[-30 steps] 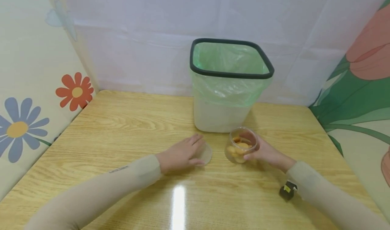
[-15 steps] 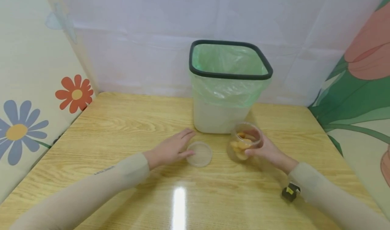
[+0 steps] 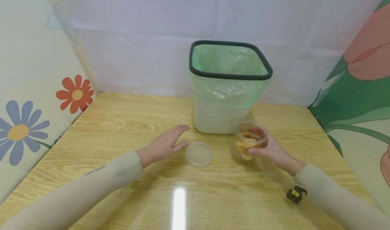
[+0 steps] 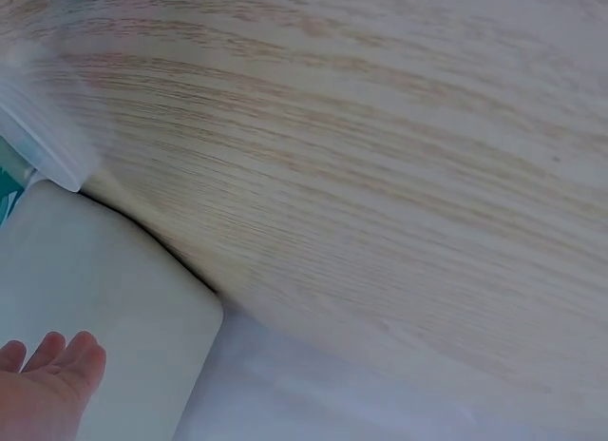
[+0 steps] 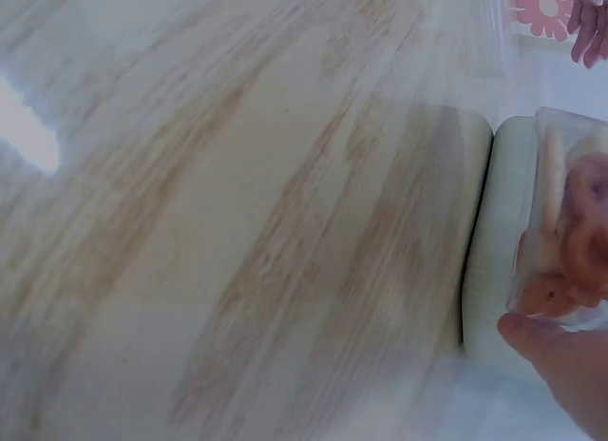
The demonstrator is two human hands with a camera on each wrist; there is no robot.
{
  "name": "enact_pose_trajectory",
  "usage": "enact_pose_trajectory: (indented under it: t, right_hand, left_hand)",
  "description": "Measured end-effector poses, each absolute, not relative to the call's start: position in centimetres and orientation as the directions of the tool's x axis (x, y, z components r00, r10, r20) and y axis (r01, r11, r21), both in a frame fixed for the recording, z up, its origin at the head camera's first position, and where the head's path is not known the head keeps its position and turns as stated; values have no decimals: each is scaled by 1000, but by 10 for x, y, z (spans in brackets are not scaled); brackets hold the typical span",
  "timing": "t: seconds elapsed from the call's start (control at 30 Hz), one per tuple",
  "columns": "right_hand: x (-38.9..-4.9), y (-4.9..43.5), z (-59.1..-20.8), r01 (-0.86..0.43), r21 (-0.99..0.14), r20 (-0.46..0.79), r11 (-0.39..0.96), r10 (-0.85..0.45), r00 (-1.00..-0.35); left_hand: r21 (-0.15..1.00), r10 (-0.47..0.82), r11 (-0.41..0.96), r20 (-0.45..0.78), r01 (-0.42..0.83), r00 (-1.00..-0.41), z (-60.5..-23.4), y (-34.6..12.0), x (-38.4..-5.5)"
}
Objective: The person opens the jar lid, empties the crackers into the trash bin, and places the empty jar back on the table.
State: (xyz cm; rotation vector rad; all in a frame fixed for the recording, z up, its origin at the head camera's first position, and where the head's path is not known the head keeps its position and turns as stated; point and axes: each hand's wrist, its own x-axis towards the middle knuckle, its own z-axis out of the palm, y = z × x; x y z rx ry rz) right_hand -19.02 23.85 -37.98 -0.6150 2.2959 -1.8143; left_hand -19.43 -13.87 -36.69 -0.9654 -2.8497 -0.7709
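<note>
**Right hand gripped a clear jar while the left hand was free**

Nearest, pale sleeves reached in from the lower left and lower right of the head view. At the right cuff sat a small black device with a yellow mark. Light glared off the wood-grained table at bottom centre.

A clear round lid lay flat on the table, just below the middle of the frame. To its left, the left hand held nothing, its fingers extended and the thumb apart; the thumb tip was right by the lid's edge, though whether they touched could not be told.

Right of centre, the right hand's fingers and thumb were wrapped around the jar's right side. The jar was open at the top and held orange-brown pieces, some ring-shaped. Whether its base met the table was unclear.

Behind, at upper centre, stood a whitish bin with a dark rim and a green liner. Farthest back hung a white sheet.
</note>
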Motion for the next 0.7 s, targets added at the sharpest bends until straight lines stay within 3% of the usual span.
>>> enact_pose_trajectory:
  t: [0.7]
  right_hand:
    - [-177,245,-366,-240,-944,156,227,-335,-929]
  left_hand:
    - [390,589,703,149,595,-794,-361,-148,-190]
